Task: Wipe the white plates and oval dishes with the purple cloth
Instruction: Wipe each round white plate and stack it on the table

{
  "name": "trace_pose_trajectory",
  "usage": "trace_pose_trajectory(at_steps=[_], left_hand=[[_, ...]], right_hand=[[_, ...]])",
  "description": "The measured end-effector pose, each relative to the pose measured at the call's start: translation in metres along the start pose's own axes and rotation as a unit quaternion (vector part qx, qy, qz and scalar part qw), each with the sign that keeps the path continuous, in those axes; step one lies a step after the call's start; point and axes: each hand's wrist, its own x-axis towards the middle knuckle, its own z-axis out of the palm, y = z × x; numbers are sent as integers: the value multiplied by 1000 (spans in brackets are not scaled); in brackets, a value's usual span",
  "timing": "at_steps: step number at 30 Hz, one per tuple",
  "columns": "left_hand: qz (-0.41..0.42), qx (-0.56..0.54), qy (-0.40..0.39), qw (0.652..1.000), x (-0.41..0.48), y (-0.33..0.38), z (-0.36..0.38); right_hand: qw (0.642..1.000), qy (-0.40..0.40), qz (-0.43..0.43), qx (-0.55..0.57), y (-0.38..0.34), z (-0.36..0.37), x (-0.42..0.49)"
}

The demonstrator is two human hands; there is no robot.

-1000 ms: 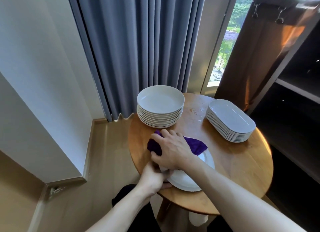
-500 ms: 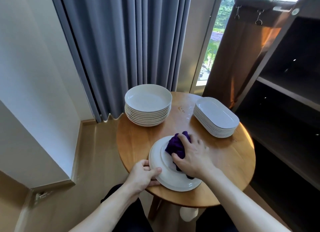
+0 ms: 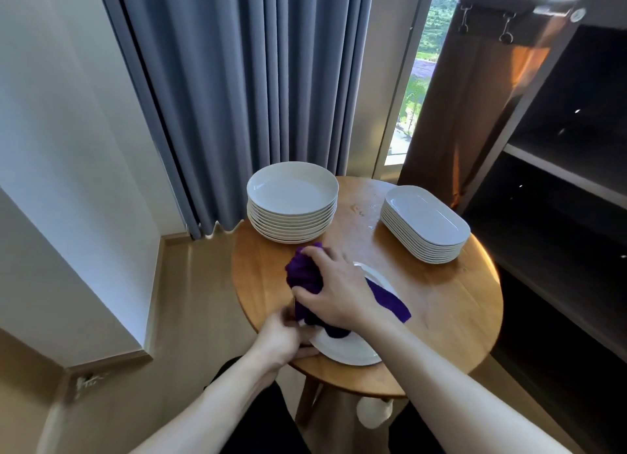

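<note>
A white plate (image 3: 349, 350) lies at the near edge of the round wooden table (image 3: 441, 318). My right hand (image 3: 336, 292) grips the bunched purple cloth (image 3: 305, 273) and presses it on the plate's left part; a tail of the cloth trails to the right. My left hand (image 3: 281, 338) holds the plate's near left rim, slightly blurred. A stack of round white plates (image 3: 291, 202) stands at the back left. A stack of white oval dishes (image 3: 425, 224) stands at the back right.
Grey curtains (image 3: 244, 90) hang behind the table. A dark shelving unit (image 3: 559, 182) stands close on the right. The white wall (image 3: 68, 148) and wooden floor (image 3: 190, 301) lie to the left. My knees sit under the table's near edge.
My right hand has swept the cloth from the plate's middle to its left side, and the cloth's tail now trails right. My left hand stays on the rim.
</note>
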Motion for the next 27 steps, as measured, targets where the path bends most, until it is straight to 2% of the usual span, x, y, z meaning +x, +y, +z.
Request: trace_pose_trajectory(at_steps=[2, 3, 11, 18, 23, 27], left_hand=[[-2, -2, 3, 1000, -1, 0, 1], [-7, -9, 4, 1000, -1, 0, 1], [-36, -21, -6, 999, -1, 5, -2], [-43, -39, 3, 998, -2, 8, -1], [-43, -42, -2, 998, -1, 6, -1], [-55, -57, -4, 997, 2, 8, -3]], right_hand=[[995, -49, 11, -86, 5, 7, 12], [993, -56, 33, -94, 9, 7, 19], [984, 12, 177, -10, 52, -18, 52], [954, 15, 294, 60, 114, -45, 26], [941, 71, 280, 179, 122, -39, -59], [963, 58, 221, 143, 86, -27, -121]])
